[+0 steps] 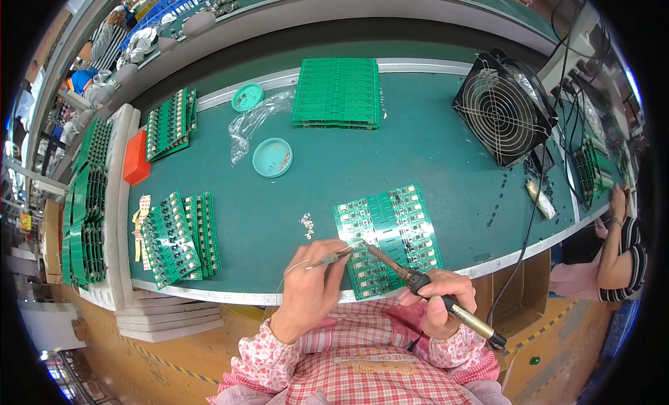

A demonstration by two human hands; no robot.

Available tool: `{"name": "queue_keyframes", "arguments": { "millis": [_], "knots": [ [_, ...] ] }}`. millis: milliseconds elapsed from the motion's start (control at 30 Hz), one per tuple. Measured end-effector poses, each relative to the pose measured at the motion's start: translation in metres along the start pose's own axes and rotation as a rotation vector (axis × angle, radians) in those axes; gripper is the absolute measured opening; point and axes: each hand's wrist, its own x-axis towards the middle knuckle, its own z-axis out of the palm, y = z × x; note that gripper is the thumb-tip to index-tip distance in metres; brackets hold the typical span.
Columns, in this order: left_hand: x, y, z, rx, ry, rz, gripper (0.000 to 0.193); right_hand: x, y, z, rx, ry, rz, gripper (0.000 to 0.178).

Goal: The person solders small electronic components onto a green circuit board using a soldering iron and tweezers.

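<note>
In the head view, the left hand sat low in the centre of the frame, its fingers curled and pressed together around a thin strand of solder wire, pinching it so that its free end pointed right toward the circuit board panel. The right hand lay just right of it, at the lower centre-right, fingers wrapped tight around the handle of a soldering iron; the iron slanted up and to the left, and its tip met the wire's end at the left part of the panel. That green panel lay flat on the teal work mat, near the table's front edge, just above both hands.

A small heap of loose parts lay left of the panel. Further left, two batches of populated green boards stood near the table's left end, and another batch lay in the upper left. A round teal dish sat at centre-left with a crumpled clear plastic bag above it and a second teal lid beyond. A stack of bare green panels occupied the upper centre. A black fan stood in the upper right. An orange box rested at the left. At the far right edge, another person's arm in a striped sleeve reached toward the table.
</note>
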Motion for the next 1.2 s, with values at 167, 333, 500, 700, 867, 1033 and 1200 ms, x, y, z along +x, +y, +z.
{"name": "queue_keyframes", "arguments": {
  "millis": [167,333,500,700,867,1033,1200],
  "knots": [
    [-0.001,0.000,0.000,0.000,0.000,0.000,0.020,-0.001,-0.001,-0.002,-0.014,-0.026,0.036,0.012],
    [-0.002,-0.001,0.001,-0.003,0.017,-0.018,0.021,-0.005,-0.004,-0.006,-0.118,-0.079,0.237,0.009],
    [-0.002,-0.003,0.003,-0.006,0.038,0.014,0.022,-0.001,-0.005,-0.006,-0.203,-0.136,0.340,0.006],
    [-0.002,-0.002,0.002,0.006,0.032,-0.004,0.021,0.001,-0.002,-0.005,-0.265,-0.196,0.302,0.008],
    [-0.003,-0.004,0.004,-0.013,0.052,0.028,0.023,0.003,0.002,-0.004,-0.270,-0.197,0.210,0.007],
    [-0.003,-0.002,0.003,-0.003,0.038,-0.004,0.022,0.007,0.006,-0.006,-0.303,-0.301,0.021,0.008],
    [-0.004,-0.003,0.004,0.008,0.042,0.006,0.022,0.002,0.002,-0.002,-0.277,-0.249,0.109,0.009]
  ]
}}
